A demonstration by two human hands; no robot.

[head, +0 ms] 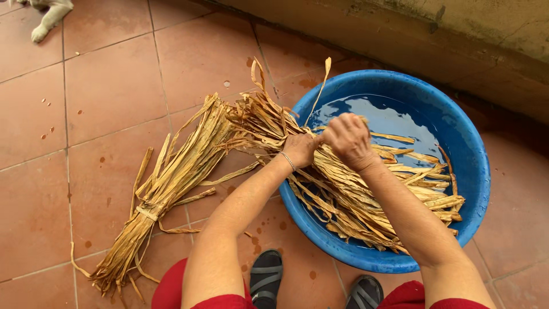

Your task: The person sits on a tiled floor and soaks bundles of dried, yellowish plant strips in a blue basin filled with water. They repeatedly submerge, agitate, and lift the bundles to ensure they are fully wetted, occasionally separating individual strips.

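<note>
Lying at far left on the terracotta tile floor (103, 86): tied bundle of dried straw-coloured leaf strips (171, 177), bound with a strip band near its lower end, tips fanned toward upper right, loose ends frayed at bottom left. Scattered wet spots on the tiles around it. Pale animal paw (48, 14) at top-left corner, well apart from the rest.

Just right of the tied bundle: second, loose bundle of leaf strips (354, 194), one end resting on the floor beside the first bundle, the other end lying across the rim and into the blue plastic basin (474, 171). Far ends of these strips spread out inside the basin, over and partly in the water (377, 114). A few single strips stick upward near the basin rim.

Left hand (300, 149) closed around the loose bundle at the basin's left rim, fingers wrapped tight on the strips; thin bracelet (287, 161) at the wrist. Right hand (349, 140) just beside it, touching it, fist closed on the same bundle; fingers curled under and mostly hidden.

Basin standing on the floor near a weathered concrete wall (457, 40) at upper right. Below, between the forearms: dark sandals (266, 277) on the tiles, red garment (171, 292) at the bottom edge.
</note>
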